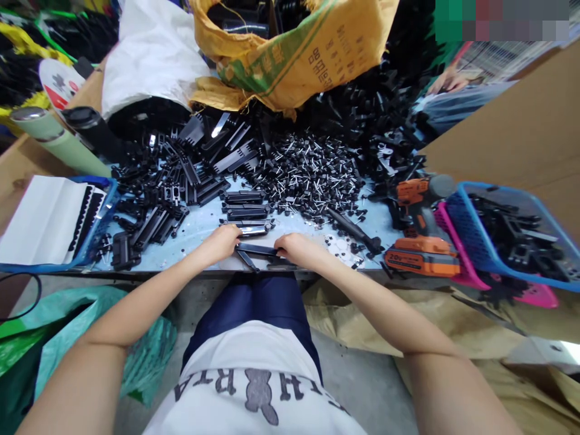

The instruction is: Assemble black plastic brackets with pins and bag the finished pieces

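Note:
At the table's front edge, my right hand [294, 249] pinches the right end of a long black plastic bar [259, 249]. A thin black arm [247, 261] slants down from the bar's left end. My left hand [225, 238] has its fingers closed at that left end; they also lie by the nearest assembled black bar [256, 228], and I cannot make out exactly what they grip. Beyond it, more black bars [247, 211] lie in a row. A heap of small black-headed screws [312, 175] spreads behind my right hand.
An orange cordless drill [421, 254] stands to the right beside a blue basket [480, 226] of black parts. Loose black parts [172, 175] are piled left. A yellow sack [299, 60] and a green tumbler [67, 145] stand behind. Another person's hand [448, 80] shows far right.

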Action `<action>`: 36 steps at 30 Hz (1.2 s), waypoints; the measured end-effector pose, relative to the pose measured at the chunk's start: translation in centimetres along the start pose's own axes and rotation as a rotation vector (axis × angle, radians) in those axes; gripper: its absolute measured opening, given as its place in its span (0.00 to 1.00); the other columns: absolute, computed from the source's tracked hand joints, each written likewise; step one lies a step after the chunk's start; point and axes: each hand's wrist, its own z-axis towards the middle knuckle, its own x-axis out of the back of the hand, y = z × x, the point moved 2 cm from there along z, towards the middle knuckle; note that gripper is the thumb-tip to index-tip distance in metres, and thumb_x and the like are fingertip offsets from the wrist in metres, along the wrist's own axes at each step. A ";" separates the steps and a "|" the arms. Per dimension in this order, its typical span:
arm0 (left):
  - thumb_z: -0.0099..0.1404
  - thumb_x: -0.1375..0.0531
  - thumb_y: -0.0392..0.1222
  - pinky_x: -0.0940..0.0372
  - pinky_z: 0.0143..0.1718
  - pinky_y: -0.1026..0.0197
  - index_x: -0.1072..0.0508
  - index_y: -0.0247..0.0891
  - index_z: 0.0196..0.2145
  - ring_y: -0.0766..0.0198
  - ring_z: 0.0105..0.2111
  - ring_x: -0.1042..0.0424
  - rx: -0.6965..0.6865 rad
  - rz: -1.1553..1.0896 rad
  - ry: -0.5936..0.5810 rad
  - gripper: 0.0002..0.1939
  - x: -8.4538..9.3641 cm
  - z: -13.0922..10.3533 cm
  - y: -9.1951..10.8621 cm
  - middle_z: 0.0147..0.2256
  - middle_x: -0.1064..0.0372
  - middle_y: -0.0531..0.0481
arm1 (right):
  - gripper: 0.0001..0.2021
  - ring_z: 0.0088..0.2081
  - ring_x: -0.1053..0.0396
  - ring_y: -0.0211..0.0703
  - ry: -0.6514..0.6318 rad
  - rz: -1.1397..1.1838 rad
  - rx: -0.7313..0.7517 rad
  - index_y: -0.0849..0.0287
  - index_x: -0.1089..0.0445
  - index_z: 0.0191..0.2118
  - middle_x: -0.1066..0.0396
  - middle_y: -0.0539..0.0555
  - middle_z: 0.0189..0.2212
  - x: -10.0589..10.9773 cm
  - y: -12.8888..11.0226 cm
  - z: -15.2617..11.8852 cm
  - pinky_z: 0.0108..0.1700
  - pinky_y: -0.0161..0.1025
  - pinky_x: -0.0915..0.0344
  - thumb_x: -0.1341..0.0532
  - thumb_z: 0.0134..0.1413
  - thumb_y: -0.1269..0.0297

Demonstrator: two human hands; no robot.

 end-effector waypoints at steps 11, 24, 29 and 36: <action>0.67 0.50 0.37 0.42 0.46 0.49 0.32 0.37 0.50 0.53 0.49 0.34 -0.084 0.147 0.429 0.15 -5.3 -4.5 0.1 0.48 0.31 0.39 | 0.15 0.47 0.32 0.45 0.450 0.270 0.119 0.58 0.35 0.50 0.31 0.61 0.48 -5.3 1.4 -4.1 0.47 0.43 0.35 0.45 0.60 0.58; 0.68 0.60 0.58 0.40 0.29 0.60 0.30 0.33 0.27 0.60 0.28 0.31 -0.282 0.040 0.156 0.30 -3.7 -0.6 4.9 0.25 0.31 0.42 | 0.32 0.22 0.39 0.40 0.371 0.075 0.140 0.59 0.35 0.21 0.39 0.54 0.17 -2.7 3.7 -6.0 0.26 0.37 0.44 0.57 0.54 0.34; 0.67 0.73 0.57 0.39 0.26 0.61 0.34 0.38 0.23 0.65 0.22 0.35 -0.505 -0.517 0.293 0.36 -0.5 -6.6 9.0 0.19 0.37 0.47 | 0.30 0.20 0.40 0.40 0.352 0.742 0.577 0.55 0.39 0.22 0.41 0.52 0.15 -0.3 -2.8 -8.3 0.25 0.38 0.44 0.65 0.59 0.41; 0.63 0.78 0.60 0.33 0.37 0.51 0.27 0.41 0.38 0.56 0.37 0.30 -0.324 -0.458 0.667 0.44 -4.2 -7.7 10.2 0.30 0.30 0.40 | 0.23 0.46 0.34 0.51 1.005 1.109 0.101 0.48 0.41 0.43 0.35 0.57 0.44 -5.6 -8.5 -3.6 0.44 0.51 0.35 0.66 0.58 0.44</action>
